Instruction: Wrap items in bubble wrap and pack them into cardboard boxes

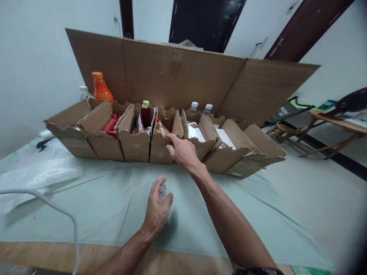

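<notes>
A row of cardboard boxes (134,147) stands across the table. At the front wall of the middle box is my right hand (183,152). Its index finger stretches over the rim toward a clear packet of snack-like food (162,129), and its thumb is apart. Whether the fingertip touches the packet or only the rim I cannot tell. Nothing shows in that hand. My left hand (157,206) hovers over the pale green cloth (114,206), empty, with fingers partly bent and the thumb apart.
Left boxes hold a red packet (110,125) and an orange bottle (102,89); right boxes hold white cartons (225,138). Bottle caps show behind. A tall cardboard panel (183,76) backs the row. Bubble wrap (37,168) and a grey cable (57,208) lie left.
</notes>
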A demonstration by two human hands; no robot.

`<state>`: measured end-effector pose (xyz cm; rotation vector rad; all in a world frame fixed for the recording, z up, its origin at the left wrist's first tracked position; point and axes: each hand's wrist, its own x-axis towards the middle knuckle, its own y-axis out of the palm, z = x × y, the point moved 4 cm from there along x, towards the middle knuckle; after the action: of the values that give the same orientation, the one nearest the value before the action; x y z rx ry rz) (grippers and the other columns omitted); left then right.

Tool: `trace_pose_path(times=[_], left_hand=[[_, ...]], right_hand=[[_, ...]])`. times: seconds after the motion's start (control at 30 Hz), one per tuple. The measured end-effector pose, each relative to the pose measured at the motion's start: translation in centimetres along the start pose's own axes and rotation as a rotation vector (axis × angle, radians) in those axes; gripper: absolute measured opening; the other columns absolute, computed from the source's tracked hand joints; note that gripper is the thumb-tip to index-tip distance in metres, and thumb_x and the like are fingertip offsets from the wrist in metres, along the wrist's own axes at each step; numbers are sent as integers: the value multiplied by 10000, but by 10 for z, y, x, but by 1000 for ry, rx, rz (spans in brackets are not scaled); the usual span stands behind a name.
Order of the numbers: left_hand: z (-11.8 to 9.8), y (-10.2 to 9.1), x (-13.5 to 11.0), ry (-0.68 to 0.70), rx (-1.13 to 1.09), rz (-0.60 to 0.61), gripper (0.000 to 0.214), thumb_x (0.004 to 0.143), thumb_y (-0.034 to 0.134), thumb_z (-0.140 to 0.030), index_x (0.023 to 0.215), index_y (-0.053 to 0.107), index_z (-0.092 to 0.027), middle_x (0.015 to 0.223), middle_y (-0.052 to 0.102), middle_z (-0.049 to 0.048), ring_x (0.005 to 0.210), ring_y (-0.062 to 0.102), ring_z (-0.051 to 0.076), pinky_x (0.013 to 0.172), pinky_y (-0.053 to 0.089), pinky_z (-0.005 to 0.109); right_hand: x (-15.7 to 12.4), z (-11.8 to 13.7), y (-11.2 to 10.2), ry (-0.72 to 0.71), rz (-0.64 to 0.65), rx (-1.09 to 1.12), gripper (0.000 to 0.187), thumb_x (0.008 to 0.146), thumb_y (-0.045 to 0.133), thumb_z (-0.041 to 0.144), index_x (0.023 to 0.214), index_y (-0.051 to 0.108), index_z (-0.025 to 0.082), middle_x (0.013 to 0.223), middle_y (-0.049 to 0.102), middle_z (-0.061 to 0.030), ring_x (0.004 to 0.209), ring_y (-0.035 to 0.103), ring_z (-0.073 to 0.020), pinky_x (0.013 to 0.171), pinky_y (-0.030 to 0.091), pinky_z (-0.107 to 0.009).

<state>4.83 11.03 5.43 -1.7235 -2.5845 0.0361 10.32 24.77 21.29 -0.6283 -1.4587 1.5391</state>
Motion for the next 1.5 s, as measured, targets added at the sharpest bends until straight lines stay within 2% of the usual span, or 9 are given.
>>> trace_pose_path(times=[0.13, 0.3, 0.47, 0.57, 0.63, 0.77, 1.03, 1.3, 1.5], left_hand=[[-17, -24, -1, 98, -57, -216, 532, 900, 583, -294, 1412, 481, -196, 1491, 500, 159, 1339, 515, 295, 1118, 418, 482], [-38, -62, -33, 262, -64, -347, 629, 910, 637, -321, 1497, 423, -254, 1546, 464, 121, 1426, 438, 305, 1183, 339, 485], [-27, -87, -63, 275, -8, -229, 733, 894, 683, -359, 1550, 360, -307, 1617, 384, 102, 1435, 422, 340, 1191, 327, 543], [-3, -82, -75, 229, 14, -32, 784, 892, 681, -390, 1577, 308, -312, 1643, 351, 97, 1481, 370, 351, 1205, 328, 536], [12, -71, -82, 157, 46, 113, 770, 872, 696, -412, 1550, 361, -267, 1596, 422, 130, 1467, 395, 367, 1192, 360, 530], [12, -45, -81, 75, 89, 150, 679, 866, 669, -399, 1471, 431, -206, 1446, 554, 157, 1357, 520, 348, 1163, 396, 533], [-31, 17, 1, 128, 77, 275, 807, 841, 621, -352, 1558, 282, -204, 1556, 449, 163, 1422, 458, 312, 1184, 353, 521], [12, 16, 5, 96, 213, 211, 780, 862, 591, -412, 1553, 315, -178, 1532, 479, 190, 1344, 532, 316, 1121, 427, 521], [19, 23, 0, 138, 269, 246, 766, 839, 604, -345, 1543, 354, -177, 1563, 459, 168, 1386, 493, 311, 1154, 403, 520]], right_hand=[[-18, 1, -9, 31, -31, -47, 253, 978, 497, 221, 1118, 706, 203, 983, 797, -95, 912, 746, -277, 744, 473, -320], [-139, -32, -36, -141, -134, 131, 179, 951, 522, 207, 936, 698, 233, 755, 754, -3, 669, 697, -173, 645, 463, -263], [-258, -107, -67, -28, -376, 363, 467, 957, 574, 245, 1413, 536, 337, 1191, 759, -32, 918, 761, -185, 801, 590, -277], [-308, -140, -47, 117, -310, 422, 761, 962, 576, 332, 1626, 206, 324, 1493, 580, -117, 1146, 718, -257, 860, 619, -339], [-325, -141, -19, 128, -162, 396, 770, 923, 627, 409, 1606, 289, 301, 1516, 554, -137, 1221, 677, -308, 883, 622, -376], [-310, -125, 20, 199, -90, 427, 627, 892, 632, 479, 1443, 522, 201, 1379, 658, -165, 1229, 657, -347, 980, 577, -463], [-212, -174, 10, 357, -266, 552, 450, 846, 553, 460, 1188, 620, 176, 1086, 749, -123, 896, 703, -280, 825, 571, -422], [-210, -205, 45, 423, -86, 602, 456, 838, 554, 507, 1144, 618, 175, 1076, 743, -111, 799, 677, -245, 752, 547, -396], [-202, -205, 46, 448, -133, 607, 362, 817, 539, 497, 995, 628, 195, 891, 735, -71, 736, 675, -247, 666, 519, -362]])
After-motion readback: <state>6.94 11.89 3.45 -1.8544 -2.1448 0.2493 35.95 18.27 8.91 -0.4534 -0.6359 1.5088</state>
